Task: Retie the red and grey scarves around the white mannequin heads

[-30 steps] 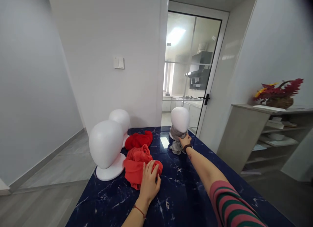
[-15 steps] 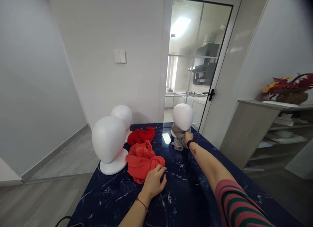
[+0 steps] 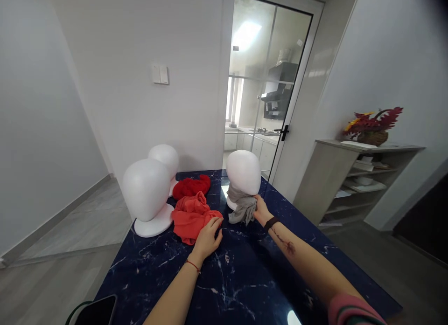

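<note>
My right hand (image 3: 260, 210) is closed on the grey scarf (image 3: 241, 207), which wraps round the neck of a white mannequin head (image 3: 244, 171) standing upright at the table's far right. Loose ends of that scarf hang in front of the neck. My left hand (image 3: 207, 237) rests on the near right edge of a crumpled coral scarf (image 3: 191, 217), fingers stretched out and not gripping. Behind the coral cloth lies a bunched red cloth (image 3: 192, 186). Two bare white mannequin heads, a nearer one (image 3: 147, 190) and a farther one (image 3: 164, 158), stand on the left.
Everything stands on a dark blue marbled table (image 3: 231, 278). A phone-like black device (image 3: 96, 311) with a green cable lies at the near left edge. Beyond are a glass door (image 3: 266, 82) and, to the right, a shelf unit (image 3: 336, 176) bearing a flower basket (image 3: 373, 134).
The mannequin head with the grey scarf has come nearer to me, along with my right hand. My left hand stays on the coral scarf. The whole view has turned slightly right.
</note>
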The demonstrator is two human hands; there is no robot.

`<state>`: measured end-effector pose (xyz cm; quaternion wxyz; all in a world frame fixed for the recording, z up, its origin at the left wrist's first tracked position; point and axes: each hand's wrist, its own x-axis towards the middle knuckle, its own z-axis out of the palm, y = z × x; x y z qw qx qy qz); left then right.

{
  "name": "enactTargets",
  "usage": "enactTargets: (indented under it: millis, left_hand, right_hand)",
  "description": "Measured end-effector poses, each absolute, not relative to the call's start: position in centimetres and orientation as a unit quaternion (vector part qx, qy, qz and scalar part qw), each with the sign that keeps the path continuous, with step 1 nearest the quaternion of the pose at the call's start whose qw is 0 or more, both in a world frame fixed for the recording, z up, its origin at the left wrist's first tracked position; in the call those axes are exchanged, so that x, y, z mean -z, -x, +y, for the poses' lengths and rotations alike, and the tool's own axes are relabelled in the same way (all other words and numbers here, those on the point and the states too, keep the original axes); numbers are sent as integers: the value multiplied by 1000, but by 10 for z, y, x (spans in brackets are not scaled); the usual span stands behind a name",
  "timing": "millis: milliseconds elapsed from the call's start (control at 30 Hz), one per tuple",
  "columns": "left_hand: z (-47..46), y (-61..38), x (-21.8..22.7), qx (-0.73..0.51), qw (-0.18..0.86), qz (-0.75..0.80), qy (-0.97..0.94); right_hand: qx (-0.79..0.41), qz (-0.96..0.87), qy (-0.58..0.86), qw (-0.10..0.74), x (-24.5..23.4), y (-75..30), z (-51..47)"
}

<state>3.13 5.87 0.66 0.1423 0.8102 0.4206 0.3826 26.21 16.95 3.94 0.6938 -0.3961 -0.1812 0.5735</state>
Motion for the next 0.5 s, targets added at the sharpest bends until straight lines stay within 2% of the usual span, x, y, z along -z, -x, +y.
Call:
enactTargets:
  millis: [200,367,500]
  left_hand:
    - [50,-50,-17,-447,179,421,-769]
    - [35,-69,-26,-459,215,410,-758]
    - [18,-68,-28,-447,200,419,-765]
  right_hand:
    - [-630,-141,398,651,-35,-243,88]
    - [-648,-235,388,612,-29,-224,31]
    - [-659,-243,388,597,-25,-211,4]
